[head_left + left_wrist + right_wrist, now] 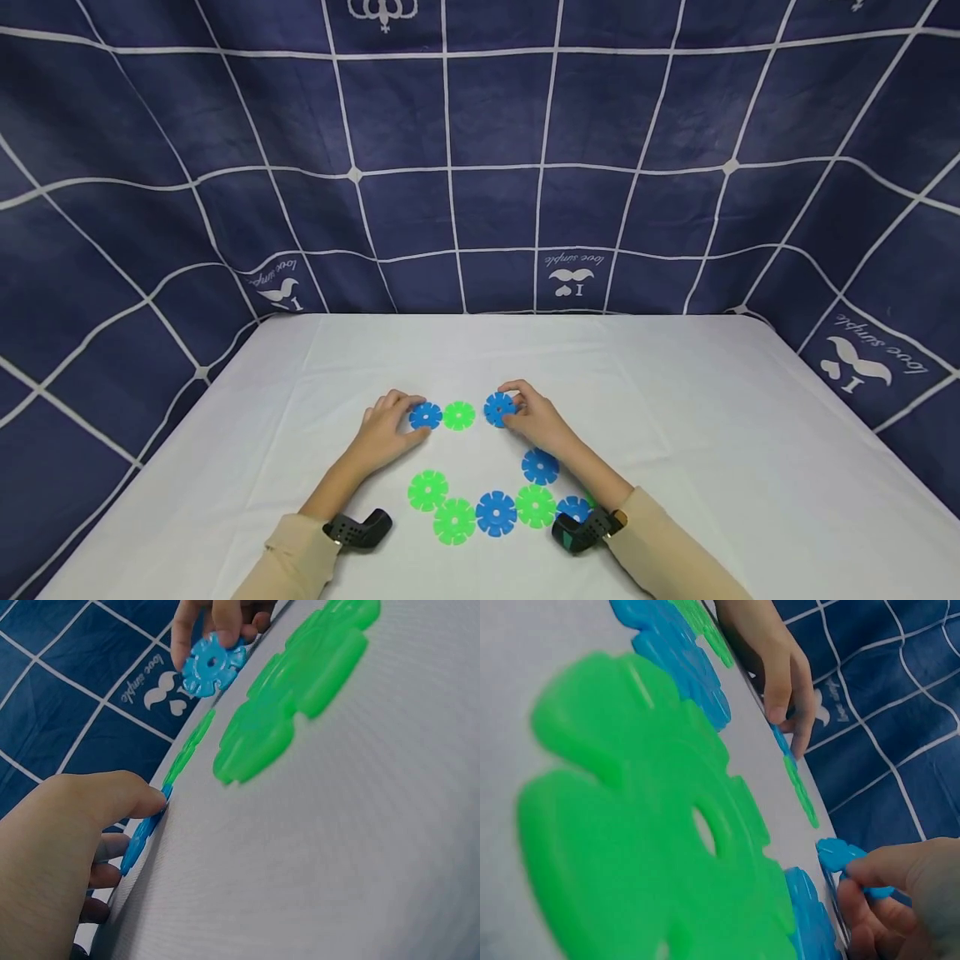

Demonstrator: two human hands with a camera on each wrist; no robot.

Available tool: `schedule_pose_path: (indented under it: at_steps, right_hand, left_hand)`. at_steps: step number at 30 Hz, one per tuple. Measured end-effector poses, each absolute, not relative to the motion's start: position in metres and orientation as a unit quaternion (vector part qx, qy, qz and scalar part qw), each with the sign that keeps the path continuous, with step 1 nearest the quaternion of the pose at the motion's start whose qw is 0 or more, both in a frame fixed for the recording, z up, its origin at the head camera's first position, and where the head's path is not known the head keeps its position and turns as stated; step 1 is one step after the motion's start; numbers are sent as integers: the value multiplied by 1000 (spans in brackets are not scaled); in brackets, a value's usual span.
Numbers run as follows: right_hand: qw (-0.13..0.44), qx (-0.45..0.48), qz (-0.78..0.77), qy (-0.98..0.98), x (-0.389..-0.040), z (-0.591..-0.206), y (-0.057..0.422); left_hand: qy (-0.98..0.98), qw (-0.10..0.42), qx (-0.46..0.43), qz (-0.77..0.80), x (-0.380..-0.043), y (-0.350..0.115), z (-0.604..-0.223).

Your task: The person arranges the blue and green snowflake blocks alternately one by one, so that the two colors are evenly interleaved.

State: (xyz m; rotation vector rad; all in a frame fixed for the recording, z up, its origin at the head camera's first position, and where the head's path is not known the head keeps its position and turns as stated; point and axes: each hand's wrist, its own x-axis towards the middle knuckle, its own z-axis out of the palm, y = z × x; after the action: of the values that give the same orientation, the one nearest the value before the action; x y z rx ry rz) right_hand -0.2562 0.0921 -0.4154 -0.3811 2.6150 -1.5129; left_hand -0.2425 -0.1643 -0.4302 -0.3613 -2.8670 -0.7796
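My left hand (381,435) holds a blue notched plastic disc (431,417) by its edges, thumb on the near side and fingers on the far side. This disc lies low at the table and meets a green notched disc (452,414) on its right. My right hand (542,423) pinches another blue notched disc (492,408) between thumb and fingers, a small gap to the right of the green one. In the left wrist view that pinched blue disc (199,669) is tilted up, its face showing.
Nearer me, a curved row of discs lies flat: green discs (421,487) at the left, a blue disc (487,511), a green disc (528,503) and a blue disc (532,463) by my right forearm. The right wristband partly covers another blue disc (573,502). A dark blue curtain (495,208) hangs behind the white table (360,350).
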Motion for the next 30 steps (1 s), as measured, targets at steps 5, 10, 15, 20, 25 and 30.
schedule_pose_path:
  at_steps: [5, 10, 15, 20, 25, 30]
  right_hand:
    - [9, -144, -407, 902, -256, -419, 88]
    - [-17, -142, -369, 918, -253, -422, 86]
    - [-20, -146, -365, 919, -254, -425, 87]
    - [-16, -165, -349, 922, -252, -427, 89]
    - [-33, -188, -336, 922, -251, -429, 89]
    - [-37, -200, -338, 919, -252, -431, 89]
  left_hand:
    - [-956, 75, -116, -259, -245, -163, -431]
    - [-956, 76, -115, -258, -245, -162, -431]
    - [-956, 75, -113, -258, -244, -162, -429]
    - [-956, 72, -112, -262, -242, -162, -429]
    - [-955, 74, -112, -264, -241, -162, -430]
    - [-954, 74, -111, -268, -240, -162, -431]
